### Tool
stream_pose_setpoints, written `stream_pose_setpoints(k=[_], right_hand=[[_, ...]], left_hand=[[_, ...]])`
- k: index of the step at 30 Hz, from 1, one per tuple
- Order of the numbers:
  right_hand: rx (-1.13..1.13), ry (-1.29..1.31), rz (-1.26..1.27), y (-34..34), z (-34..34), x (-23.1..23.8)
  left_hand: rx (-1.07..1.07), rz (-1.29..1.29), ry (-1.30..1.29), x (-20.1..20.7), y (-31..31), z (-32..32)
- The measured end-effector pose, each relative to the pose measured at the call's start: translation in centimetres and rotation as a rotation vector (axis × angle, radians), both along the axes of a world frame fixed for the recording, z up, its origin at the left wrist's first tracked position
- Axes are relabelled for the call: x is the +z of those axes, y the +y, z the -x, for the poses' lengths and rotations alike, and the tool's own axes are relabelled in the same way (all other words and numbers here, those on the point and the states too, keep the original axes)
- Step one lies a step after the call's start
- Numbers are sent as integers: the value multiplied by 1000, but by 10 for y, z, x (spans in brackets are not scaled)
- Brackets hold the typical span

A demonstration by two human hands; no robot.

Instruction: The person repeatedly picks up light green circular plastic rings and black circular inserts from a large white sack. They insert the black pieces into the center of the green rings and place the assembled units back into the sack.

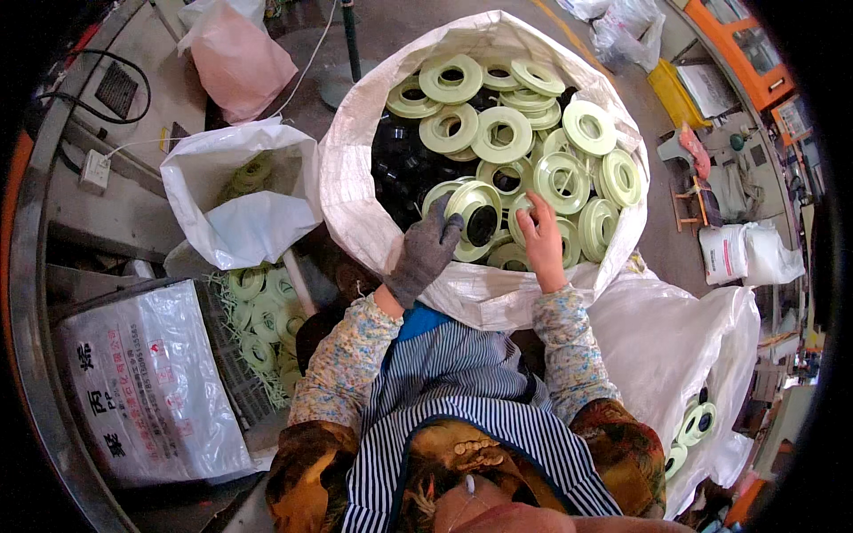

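Note:
A large white woven sack (355, 178) stands open before me, filled with pale green plastic rings (502, 133) and black round parts (400, 164). My left hand (425, 253), in a dark grey glove, is closed on the left edge of a pale green flanged ring (460, 200) with a black piece in its centre. Bare and with fingers stretched apart, my right hand (544, 240) is over the rings just to the right. Its fingertips are close to the pale green parts; whether they touch one is hard to tell.
Left of the sack, a smaller white bag (258, 231) holds some green pieces. Below it, a dark crate (218, 355) contains more rings and green scraps. Another white sack (666, 338) stands at my right. A yellow bin (675, 96) is at the far right.

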State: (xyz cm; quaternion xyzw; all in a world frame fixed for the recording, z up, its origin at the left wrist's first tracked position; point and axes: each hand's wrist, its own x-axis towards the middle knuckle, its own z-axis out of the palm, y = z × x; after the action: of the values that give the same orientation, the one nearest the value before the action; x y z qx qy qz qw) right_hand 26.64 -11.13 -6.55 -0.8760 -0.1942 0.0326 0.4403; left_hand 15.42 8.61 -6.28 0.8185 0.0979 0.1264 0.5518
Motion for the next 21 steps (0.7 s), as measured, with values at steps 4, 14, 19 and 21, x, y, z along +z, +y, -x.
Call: stream_pose_setpoints(k=[4,14,19,21], right_hand=[[45,924,-847,-3,19,11],[732,680,-1755,-95,12,99],[360,452,-318,35,-10,29],[524,-101,29,88,-22,24]], left_hand=[[-122,245,-238,-23,6,-24],[270,5,235,-120,57,-45],[185,-18,291,-103,24,-47],[176,-55,268,-101,15,-42]])
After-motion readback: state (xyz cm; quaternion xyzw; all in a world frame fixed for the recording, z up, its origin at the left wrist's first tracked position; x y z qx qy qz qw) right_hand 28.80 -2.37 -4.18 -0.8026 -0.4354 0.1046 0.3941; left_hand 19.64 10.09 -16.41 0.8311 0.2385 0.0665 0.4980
